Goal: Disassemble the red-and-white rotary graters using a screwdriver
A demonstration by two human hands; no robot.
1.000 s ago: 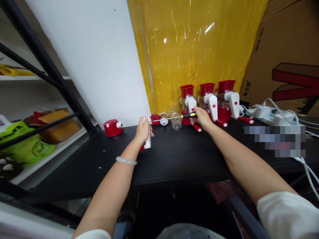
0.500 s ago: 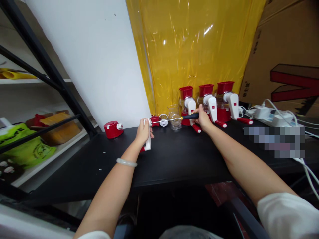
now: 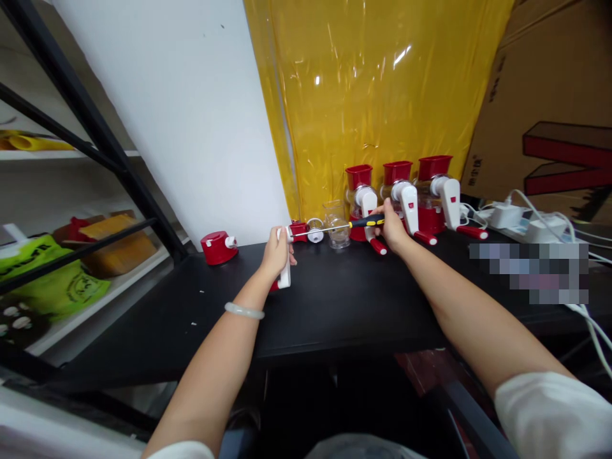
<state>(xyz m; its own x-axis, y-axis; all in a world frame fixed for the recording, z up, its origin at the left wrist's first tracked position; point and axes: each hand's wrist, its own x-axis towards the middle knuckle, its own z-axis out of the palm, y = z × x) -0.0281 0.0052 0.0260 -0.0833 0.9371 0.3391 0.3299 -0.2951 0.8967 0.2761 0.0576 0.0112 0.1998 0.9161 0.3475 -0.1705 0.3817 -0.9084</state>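
My left hand [image 3: 276, 252] is closed around a white crank handle [image 3: 285, 273] with a red grip, held just above the black table. In my right hand [image 3: 391, 227] is a screwdriver [image 3: 367, 222] with a black and yellow handle. Its long metal shaft runs leftward, and the tip meets the upper end of the crank handle. Behind the shaft stand a clear plastic housing [image 3: 338, 233], a round white part [image 3: 315, 231] and a red piece [image 3: 299, 231]. A red round base [image 3: 218, 247] with a white knob sits to the left of my left hand.
Three red and white hand-crank graters [image 3: 436, 194] stand at the back right, close to my right hand. White chargers and cables [image 3: 540, 223] lie farther right. A black rack post [image 3: 95, 127] rises on the left. Yellow film [image 3: 382, 83] hangs behind the black table [image 3: 335, 312].
The screwdriver handle has turned in my right hand, so its yellow patches now show. Both hands stay nearly in place. The whole view has shifted very slightly.
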